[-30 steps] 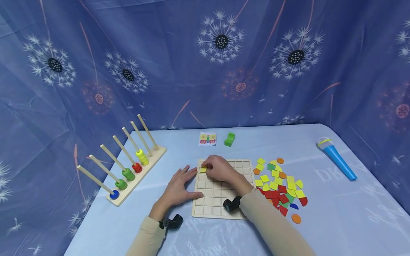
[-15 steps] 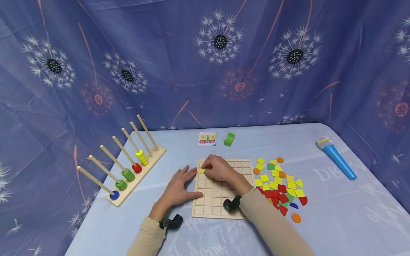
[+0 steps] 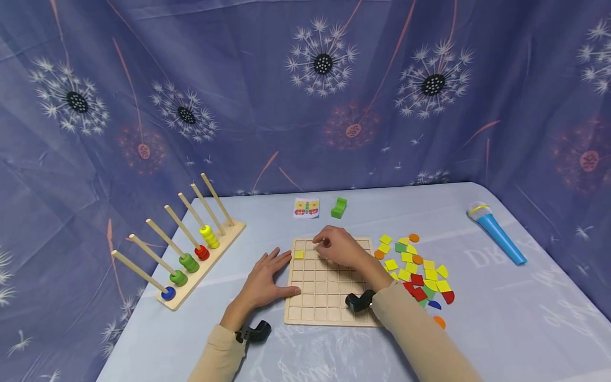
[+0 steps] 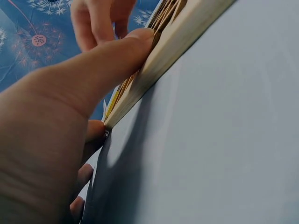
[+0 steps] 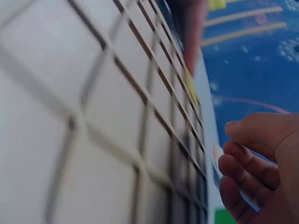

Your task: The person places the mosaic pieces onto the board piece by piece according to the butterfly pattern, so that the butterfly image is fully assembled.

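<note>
A wooden grid board (image 3: pixel 307 301) lies flat on the table, with one yellow square tile (image 3: pixel 299 254) in a cell near its far left corner. At the board's left edge rests my left hand (image 3: pixel 264 281), fingers spread; in the left wrist view its thumb (image 4: pixel 117 56) lies on the rim. Over the far part of the grid hovers my right hand (image 3: pixel 341 247), to the right of the yellow tile. Its fingers are loosely bent, and in the right wrist view nothing shows between thumb (image 5: pixel 257 133) and fingers. The right hand and forearm hide part of the board.
Loose coloured tiles (image 3: pixel 411 268) lie scattered right of the board. A wooden peg stand (image 3: pixel 200 276) with coloured beads is at left. Behind the board are a butterfly picture card (image 3: pixel 306 208) and a green block (image 3: pixel 339 208). A blue toy microphone (image 3: pixel 501 239) lies far right.
The right hand has let go of the yellow tile, which now lies in its cell, and has moved right and up off it. The left hand has stayed at the board's edge.
</note>
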### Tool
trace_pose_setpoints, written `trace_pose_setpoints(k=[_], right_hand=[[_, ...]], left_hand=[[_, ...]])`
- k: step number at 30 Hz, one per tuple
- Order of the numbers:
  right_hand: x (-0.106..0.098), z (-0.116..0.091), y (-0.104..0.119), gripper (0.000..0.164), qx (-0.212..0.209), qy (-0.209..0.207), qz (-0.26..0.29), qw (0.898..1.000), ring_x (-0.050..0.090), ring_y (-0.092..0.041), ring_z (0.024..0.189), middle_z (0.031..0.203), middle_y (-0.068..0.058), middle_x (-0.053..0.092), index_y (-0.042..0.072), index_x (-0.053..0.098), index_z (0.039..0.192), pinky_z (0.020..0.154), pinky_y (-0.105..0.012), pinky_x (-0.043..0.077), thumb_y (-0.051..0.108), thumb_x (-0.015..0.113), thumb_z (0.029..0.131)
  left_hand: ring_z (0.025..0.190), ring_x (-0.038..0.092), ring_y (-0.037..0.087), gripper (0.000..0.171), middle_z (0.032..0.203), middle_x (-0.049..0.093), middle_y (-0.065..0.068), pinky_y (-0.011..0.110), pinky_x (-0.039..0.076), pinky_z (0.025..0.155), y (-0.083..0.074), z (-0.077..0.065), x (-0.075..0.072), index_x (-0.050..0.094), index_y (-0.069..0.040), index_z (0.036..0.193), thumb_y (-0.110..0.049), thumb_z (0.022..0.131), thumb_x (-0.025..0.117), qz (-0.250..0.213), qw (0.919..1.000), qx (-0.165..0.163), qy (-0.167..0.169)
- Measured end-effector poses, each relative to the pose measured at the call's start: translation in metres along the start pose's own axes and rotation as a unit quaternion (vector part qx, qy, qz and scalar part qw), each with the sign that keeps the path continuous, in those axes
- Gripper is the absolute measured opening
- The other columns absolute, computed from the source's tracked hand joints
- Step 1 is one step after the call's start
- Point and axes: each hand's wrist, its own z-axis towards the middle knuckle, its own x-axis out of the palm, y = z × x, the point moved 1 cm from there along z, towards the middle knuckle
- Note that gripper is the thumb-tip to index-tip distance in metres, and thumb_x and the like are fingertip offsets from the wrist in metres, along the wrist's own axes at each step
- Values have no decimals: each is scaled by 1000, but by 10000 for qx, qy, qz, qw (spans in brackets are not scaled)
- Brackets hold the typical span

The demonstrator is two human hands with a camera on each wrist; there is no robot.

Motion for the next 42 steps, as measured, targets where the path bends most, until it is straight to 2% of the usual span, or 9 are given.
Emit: trace_pose_setpoints(k=[3,8,11,15,18,25,36,42], right_hand=[[-20,-12,-10,21,66,-162,121,9998,57,-12,83,101,-1,64,7,71,110,71,-33,50,12,66,91],[-50,-35,-34,21,152,-357,-6,9992,58,-14,84,98,3,64,9,72,110,71,-33,51,13,66,91],[-66,-49,-47,20,229,-425,-60,9988,59,-17,84,100,0,64,9,72,110,69,-34,51,11,65,91],[-83,-65,-63,21,627,-532,-229,9964,57,-21,85,104,-7,63,8,72,110,68,-37,51,8,66,90],[-92,-73,-75,23,1057,-597,-514,9913,56,-23,85,104,-9,63,7,72,110,73,-41,51,7,66,88],[-97,-81,-97,25,1806,-467,-952,9778,56,-26,89,100,-9,63,8,74,109,85,-48,49,10,71,84],[-93,-78,-99,33,1709,-530,-1064,9781,57,-23,84,97,-7,62,8,73,112,78,-43,51,25,76,83],[-89,-72,-98,32,1765,-545,-1173,9758,56,-23,83,97,-7,64,7,73,112,78,-44,50,20,74,83]], left_hand=[[143,21,22,96,149,40,-5,44,11,115,0,-1,-1,46,-18,145,-69,68,72,-27,10000,2,-28],[143,21,22,97,149,40,-5,44,11,115,0,-1,-1,46,-18,145,-71,68,71,-57,10000,57,-22],[143,20,22,97,149,39,-5,44,10,115,1,-1,-1,45,-19,145,-72,68,70,-37,10000,66,-14],[143,21,22,97,149,39,-5,44,11,115,0,-1,-2,46,-19,145,-71,68,71,-35,10000,63,-20],[142,21,23,96,149,40,-4,44,11,115,0,-1,-2,46,-18,145,-70,68,72,-81,9999,64,-33],[143,21,21,96,149,39,-5,42,10,115,0,-1,-2,46,-18,145,-69,68,72,-61,10000,22,-11],[142,21,21,97,149,39,-6,43,12,115,1,-1,-1,46,-19,145,-71,67,71,13,10000,-65,-15],[143,20,19,97,150,39,-7,42,11,115,0,-1,-1,45,-20,145,-72,67,71,70,10000,-67,14]])
